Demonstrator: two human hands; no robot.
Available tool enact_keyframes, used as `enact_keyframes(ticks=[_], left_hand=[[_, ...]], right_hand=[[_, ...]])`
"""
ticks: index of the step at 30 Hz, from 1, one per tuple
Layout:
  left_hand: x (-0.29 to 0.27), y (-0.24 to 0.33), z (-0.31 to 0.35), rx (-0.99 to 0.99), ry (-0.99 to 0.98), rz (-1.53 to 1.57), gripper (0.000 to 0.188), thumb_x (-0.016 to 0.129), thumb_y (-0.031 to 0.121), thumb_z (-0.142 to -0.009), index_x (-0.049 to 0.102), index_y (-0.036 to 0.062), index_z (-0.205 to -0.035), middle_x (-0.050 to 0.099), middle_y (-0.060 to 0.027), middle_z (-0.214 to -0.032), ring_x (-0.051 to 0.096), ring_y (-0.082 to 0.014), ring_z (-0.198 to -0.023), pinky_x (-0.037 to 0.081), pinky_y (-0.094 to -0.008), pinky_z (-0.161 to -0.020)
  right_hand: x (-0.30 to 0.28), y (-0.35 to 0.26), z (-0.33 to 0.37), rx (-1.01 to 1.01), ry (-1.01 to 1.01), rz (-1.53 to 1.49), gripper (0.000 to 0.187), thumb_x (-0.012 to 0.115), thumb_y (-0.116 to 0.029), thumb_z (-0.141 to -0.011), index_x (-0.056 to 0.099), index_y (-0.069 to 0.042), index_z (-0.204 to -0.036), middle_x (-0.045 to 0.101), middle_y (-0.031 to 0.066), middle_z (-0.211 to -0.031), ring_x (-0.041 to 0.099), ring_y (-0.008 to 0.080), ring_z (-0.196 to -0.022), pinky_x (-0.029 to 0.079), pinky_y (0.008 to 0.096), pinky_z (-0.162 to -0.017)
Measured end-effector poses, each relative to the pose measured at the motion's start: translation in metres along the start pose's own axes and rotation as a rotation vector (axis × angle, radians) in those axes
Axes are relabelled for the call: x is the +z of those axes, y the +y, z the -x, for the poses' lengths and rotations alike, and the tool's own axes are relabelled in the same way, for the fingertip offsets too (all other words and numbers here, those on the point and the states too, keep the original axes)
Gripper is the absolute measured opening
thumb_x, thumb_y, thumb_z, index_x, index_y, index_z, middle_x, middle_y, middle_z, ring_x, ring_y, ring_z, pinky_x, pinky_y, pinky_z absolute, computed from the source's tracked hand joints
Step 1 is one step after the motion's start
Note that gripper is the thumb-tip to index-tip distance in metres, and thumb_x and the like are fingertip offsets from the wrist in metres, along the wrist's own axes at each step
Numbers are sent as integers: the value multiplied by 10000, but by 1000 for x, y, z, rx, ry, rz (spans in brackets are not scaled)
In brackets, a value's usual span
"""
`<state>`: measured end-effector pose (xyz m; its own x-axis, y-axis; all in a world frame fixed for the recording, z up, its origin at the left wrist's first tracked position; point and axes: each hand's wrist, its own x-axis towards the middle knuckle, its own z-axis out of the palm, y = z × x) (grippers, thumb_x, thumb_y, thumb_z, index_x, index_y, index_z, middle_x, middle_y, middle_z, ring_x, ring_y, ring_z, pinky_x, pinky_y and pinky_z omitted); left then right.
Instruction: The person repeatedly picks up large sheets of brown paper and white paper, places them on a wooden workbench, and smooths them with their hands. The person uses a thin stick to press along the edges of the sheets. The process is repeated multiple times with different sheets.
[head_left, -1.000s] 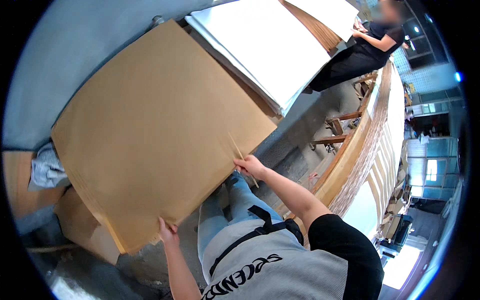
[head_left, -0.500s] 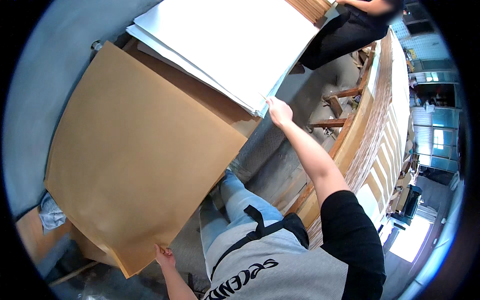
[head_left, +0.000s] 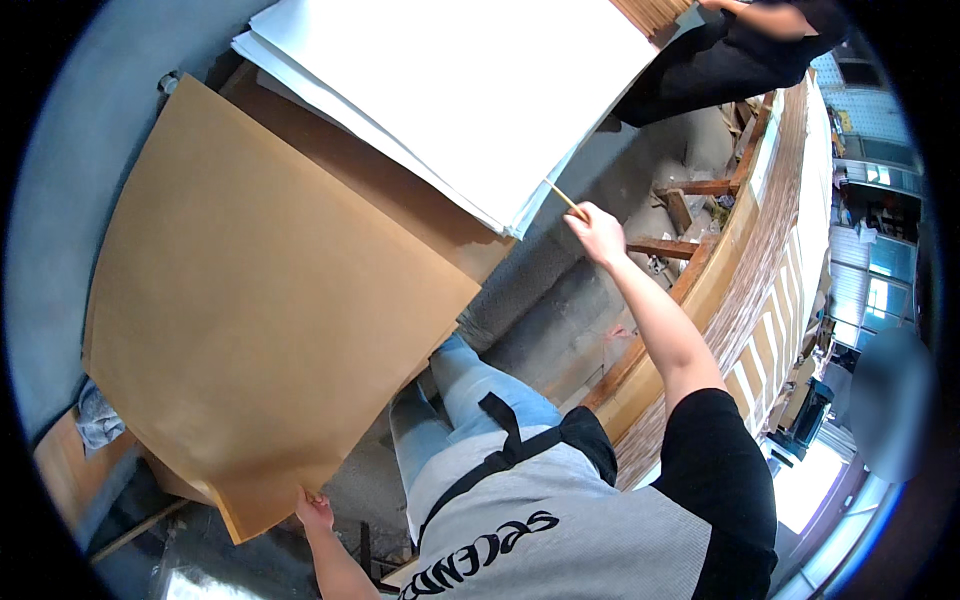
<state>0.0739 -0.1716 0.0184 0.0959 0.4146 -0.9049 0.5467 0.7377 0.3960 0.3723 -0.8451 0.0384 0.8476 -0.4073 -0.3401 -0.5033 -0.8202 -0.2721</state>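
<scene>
A wide brown paper sheet (head_left: 270, 290), with more sheets under its edge, spreads across the left. My left hand (head_left: 315, 510) pinches the near corner, where the paper curves. On the right, my right hand (head_left: 600, 235) is closed round a thin wooden stick (head_left: 564, 199). The stick points toward the near right corner of a stack of white sheets (head_left: 450, 100), beyond the brown paper. From this view I cannot tell whether its tip touches them.
A person in dark clothes (head_left: 690, 80) stands at the far right, beside a bundle of brown strips (head_left: 640, 15). Along the right runs a long wooden frame (head_left: 700, 270) bearing layered sheets. A grey cloth (head_left: 98, 420) lies at the left by the wall (head_left: 60, 250).
My right hand has moved right, away from the white stack's corner, and the stick in it now shows clearly. My left hand keeps its pinch on the brown paper.
</scene>
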Motion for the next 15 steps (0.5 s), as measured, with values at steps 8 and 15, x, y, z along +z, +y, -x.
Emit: enact_keyframes(ticks=[8,15], left_hand=[[-3,6,7,-28,10,-60,194,469,295,-867,497,123,-781,478,8,-588,407,-131,-410,306,-241,-378],[3,-5,8,-60,34,5,185,483,301,-859,501,119,-835,513,3,-640,422,-133,-425,304,-241,-379]], right_hand=[[62,-54,-12,-346,-37,-63,185,631,-257,-709,608,-102,-807,559,94,-779,562,250,-750,441,342,-649],[65,-44,-30,-172,-36,-190,189,570,-223,-769,589,-66,-873,572,119,-791,567,250,-758,430,328,-665]])
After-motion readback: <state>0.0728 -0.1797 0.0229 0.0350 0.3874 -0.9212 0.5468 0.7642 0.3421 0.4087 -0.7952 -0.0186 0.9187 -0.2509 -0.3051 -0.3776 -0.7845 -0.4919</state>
